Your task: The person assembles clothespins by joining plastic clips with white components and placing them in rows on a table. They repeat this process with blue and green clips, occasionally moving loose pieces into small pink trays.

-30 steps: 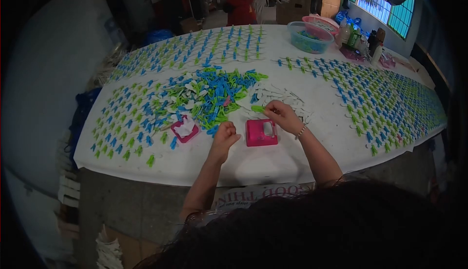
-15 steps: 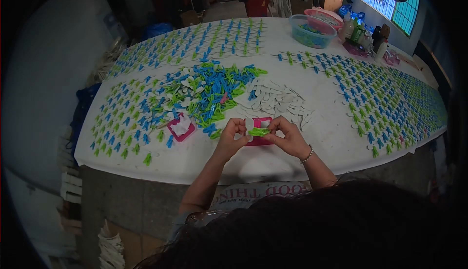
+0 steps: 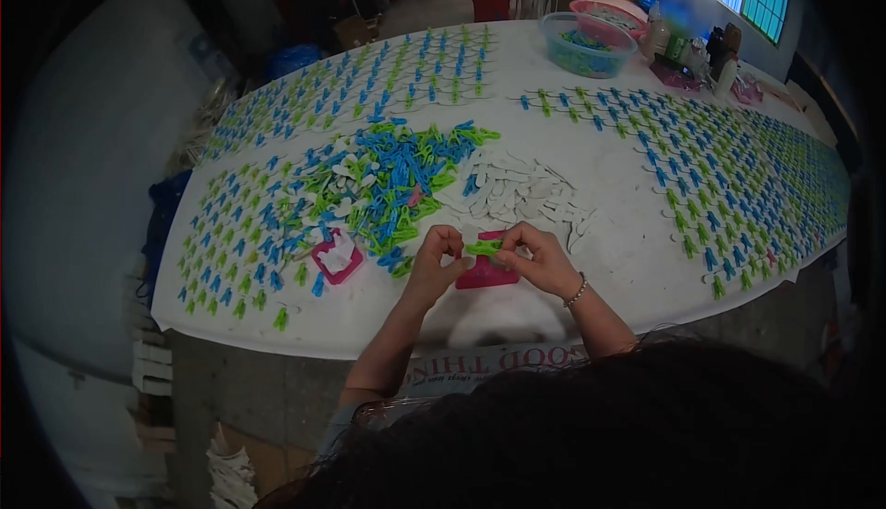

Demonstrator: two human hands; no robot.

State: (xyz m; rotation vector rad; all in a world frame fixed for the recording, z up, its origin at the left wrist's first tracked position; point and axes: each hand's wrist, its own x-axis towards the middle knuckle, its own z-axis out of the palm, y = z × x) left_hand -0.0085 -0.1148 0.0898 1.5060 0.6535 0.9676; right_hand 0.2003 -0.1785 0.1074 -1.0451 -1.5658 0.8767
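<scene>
worktop, white-covered, fills most of the frame. far left and upper left: rows of blue and green clips laid out in lines. left of centre: a small pink tray holding white pieces, at the near edge of a loose heap of blue and green clips.

centre, lower half: left hand, fingers curled closed, grip pinching the left end of a green clip. a white piece shows just above the thumb; whether it is held or lies behind, cannot tell. the green clip sits between both hands, raised just over a second pink tray that lies on the worktop under them.

right hand, fingers closed, grip pinching the right end of the same green clip; a bracelet on the wrist.

just above the hands: a pile of white pieces. right side: more rows of blue and green clips. upper right: a clear tub of clips, near bottles.
</scene>
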